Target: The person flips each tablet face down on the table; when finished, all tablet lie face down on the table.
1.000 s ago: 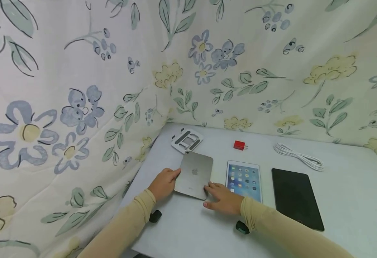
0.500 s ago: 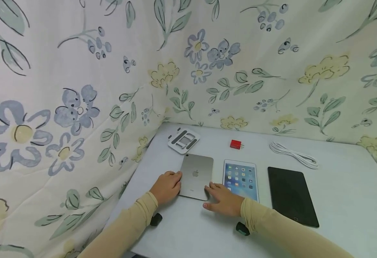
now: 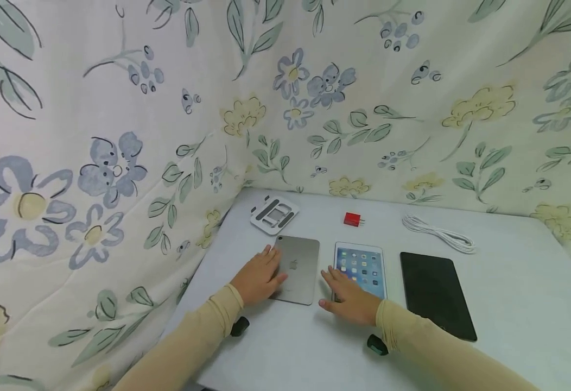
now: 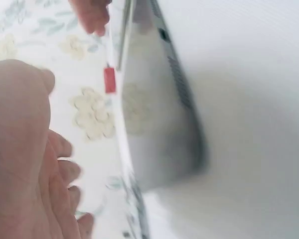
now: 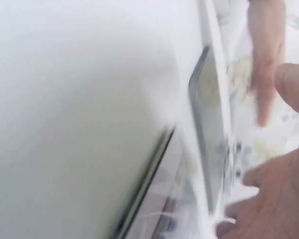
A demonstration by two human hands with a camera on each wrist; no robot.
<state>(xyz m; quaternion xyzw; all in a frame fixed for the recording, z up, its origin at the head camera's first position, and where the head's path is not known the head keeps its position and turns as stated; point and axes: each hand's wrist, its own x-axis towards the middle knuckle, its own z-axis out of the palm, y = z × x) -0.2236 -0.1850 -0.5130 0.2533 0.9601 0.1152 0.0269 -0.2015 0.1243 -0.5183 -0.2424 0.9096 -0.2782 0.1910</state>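
Grey tablet (image 3: 299,267), left hand (image 3: 258,275) resting on it

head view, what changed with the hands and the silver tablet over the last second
The left hand slid from the silver tablet's left edge onto its back and now rests flat there. The right hand left that tablet's lower right corner and moved right, to the lit white tablet's near left corner. The silver tablet straightened and lies flat. The black tablet, red plug, cable and stand stayed put.
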